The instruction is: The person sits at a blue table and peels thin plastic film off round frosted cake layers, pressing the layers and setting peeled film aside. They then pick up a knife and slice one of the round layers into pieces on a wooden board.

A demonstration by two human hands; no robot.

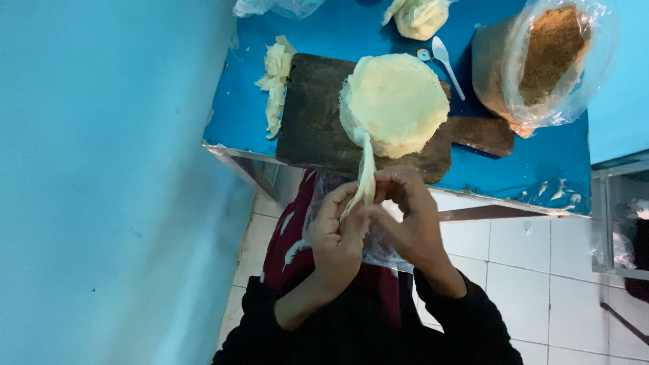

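1. The left hand and right hand meet just below the table edge, fingers pinched narrow on a thin strip of dough that runs up from them to the stack of thin dough sheets.
2. The stack sits just above the hands on a dark wooden board, which rests on the blue table.
3. The step in hand looks like peeling one sheet loose from the stack's near edge.
4. Next, I judge, it calls for a slow, even pull with both hands, or the thin sheet may tear.
5. Up and to the left of the hands lie dough scraps; up and to the right, a white plastic spoon and a bag of brown crumbs.
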